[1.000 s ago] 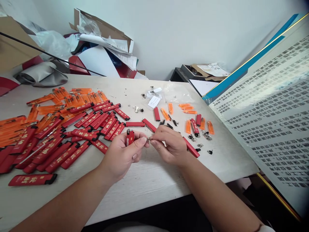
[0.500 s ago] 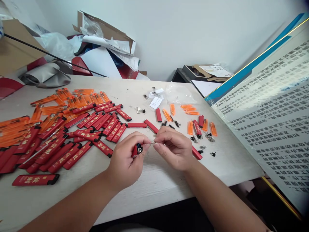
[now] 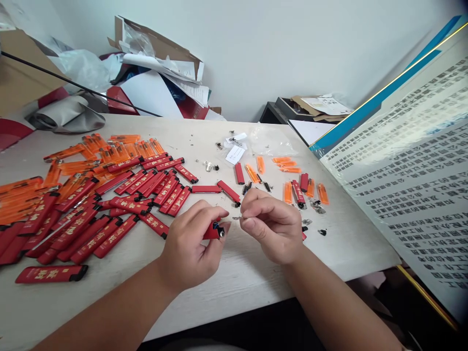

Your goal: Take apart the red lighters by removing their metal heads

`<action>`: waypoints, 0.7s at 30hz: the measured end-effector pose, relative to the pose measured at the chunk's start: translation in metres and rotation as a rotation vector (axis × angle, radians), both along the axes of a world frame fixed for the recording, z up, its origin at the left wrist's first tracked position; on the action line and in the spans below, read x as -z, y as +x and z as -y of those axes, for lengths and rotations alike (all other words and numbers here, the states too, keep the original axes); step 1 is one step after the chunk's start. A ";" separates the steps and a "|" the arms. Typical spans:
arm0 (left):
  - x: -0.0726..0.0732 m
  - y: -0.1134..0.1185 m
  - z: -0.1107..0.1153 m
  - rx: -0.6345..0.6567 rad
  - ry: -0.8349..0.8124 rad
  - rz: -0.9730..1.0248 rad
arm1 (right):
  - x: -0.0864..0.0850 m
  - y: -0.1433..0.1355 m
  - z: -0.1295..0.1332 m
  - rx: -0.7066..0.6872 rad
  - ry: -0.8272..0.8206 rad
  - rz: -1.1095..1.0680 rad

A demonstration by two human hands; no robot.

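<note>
My left hand [image 3: 195, 246] is closed around a red lighter [image 3: 212, 231], whose metal-and-black top end points right. Its body is mostly hidden in the palm. Just to the right, my right hand [image 3: 272, 226] pinches a small metal piece [image 3: 236, 218] between thumb and fingertips. A short gap separates that piece from the lighter's top. Past my fingers, a red lighter [image 3: 228, 193] lies slantwise on the table, and another red lighter [image 3: 206, 189] lies flat beside it. Several small black parts [image 3: 247, 188] lie just behind my right hand.
Many red lighters [image 3: 86, 243] with gold lettering and orange lighters [image 3: 119, 152] cover the table's left side. Orange bodies [image 3: 287, 192] and loose metal bits [image 3: 319, 207] lie to the right. A large printed board [image 3: 402, 161] leans at the right. Boxes and papers [image 3: 157, 83] are heaped behind.
My hands have moved slightly apart. The lighter in my left hand has turned so its top faces further right, and the metal piece in my right fingers shows more clearly.
</note>
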State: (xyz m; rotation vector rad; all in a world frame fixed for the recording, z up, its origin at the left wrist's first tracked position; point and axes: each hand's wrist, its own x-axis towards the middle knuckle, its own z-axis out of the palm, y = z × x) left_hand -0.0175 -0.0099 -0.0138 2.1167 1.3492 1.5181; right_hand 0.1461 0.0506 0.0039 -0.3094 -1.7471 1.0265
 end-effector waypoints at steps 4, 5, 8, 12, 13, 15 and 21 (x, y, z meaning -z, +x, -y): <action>0.000 -0.005 0.001 0.015 0.111 -0.126 | -0.006 0.001 0.005 -0.074 0.025 0.001; 0.000 -0.006 0.000 0.013 0.143 -0.155 | -0.008 0.001 0.006 -0.088 0.036 0.008; 0.000 -0.010 -0.001 0.036 0.192 -0.184 | -0.009 0.001 0.008 -0.111 0.068 0.026; 0.001 -0.007 -0.001 -0.003 0.193 -0.149 | -0.008 0.001 0.009 -0.106 0.091 0.037; 0.001 -0.005 0.000 -0.036 0.202 -0.154 | -0.008 0.001 0.009 -0.104 0.096 0.034; 0.001 -0.002 0.002 -0.075 0.212 -0.154 | -0.007 0.001 0.009 -0.090 0.109 0.036; 0.002 -0.002 0.003 0.063 0.123 -0.097 | -0.008 0.002 0.010 -0.013 0.138 0.039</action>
